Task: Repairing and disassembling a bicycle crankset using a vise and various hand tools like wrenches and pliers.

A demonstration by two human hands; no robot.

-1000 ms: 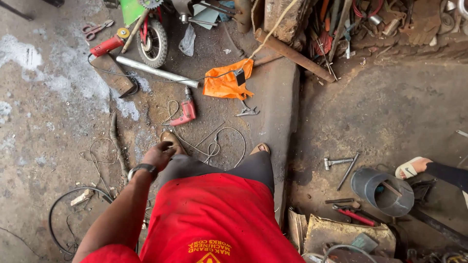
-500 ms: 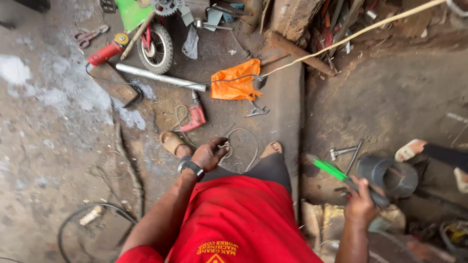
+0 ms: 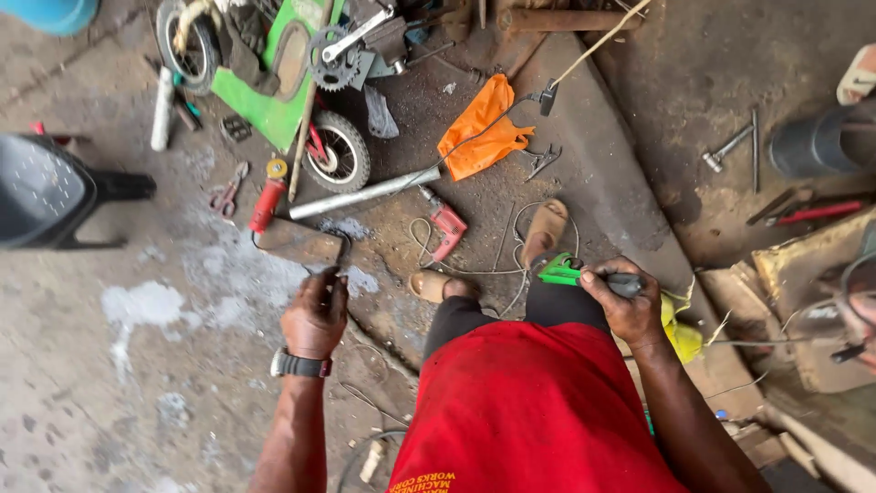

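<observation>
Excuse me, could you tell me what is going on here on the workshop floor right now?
A person in a red shirt stands over a cluttered concrete floor. The right hand grips a green-headed tool by its dark handle. The left hand reaches down to a flat rusty metal piece. A red drill, a metal pipe and an orange cloth lie ahead.

a stained grey concrete floor (image 3: 109,365) strewn with scrap, a dark plastic chair (image 3: 41,192) at left.
</observation>
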